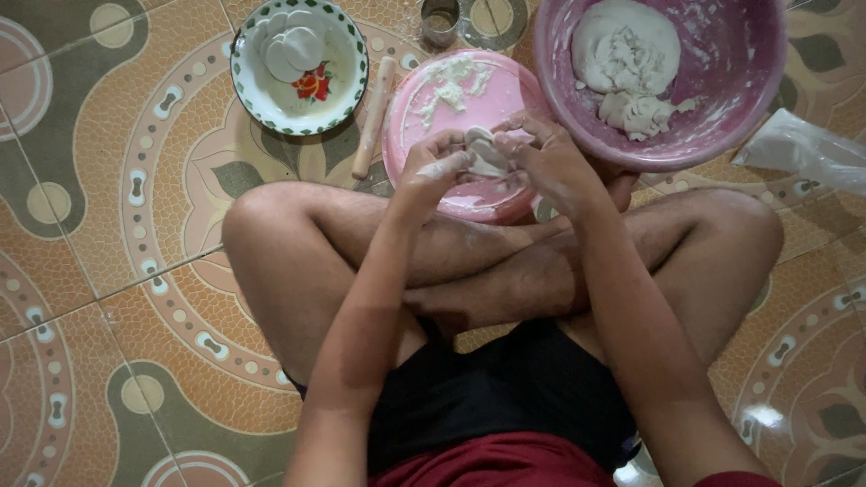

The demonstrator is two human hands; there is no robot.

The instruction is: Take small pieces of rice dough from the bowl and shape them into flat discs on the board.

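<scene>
Hands first: our left hand (435, 169) and right hand (546, 160) pinch 1 dough piece (485, 151) between fingertips, above the pink lid (451, 117). Its long axis runs roughly up-down in view; it looks white, soft, folded.

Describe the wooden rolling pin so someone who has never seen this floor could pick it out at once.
Start at the white enamel bowl with a green-patterned rim on the patterned tile floor, top left. Just to its right, before the round pink upturned lid dusted with flour, lies the slim pale wooden rolling pin, tilted slightly off vertical. It is the only long, stick-shaped thing among round vessels.
</scene>
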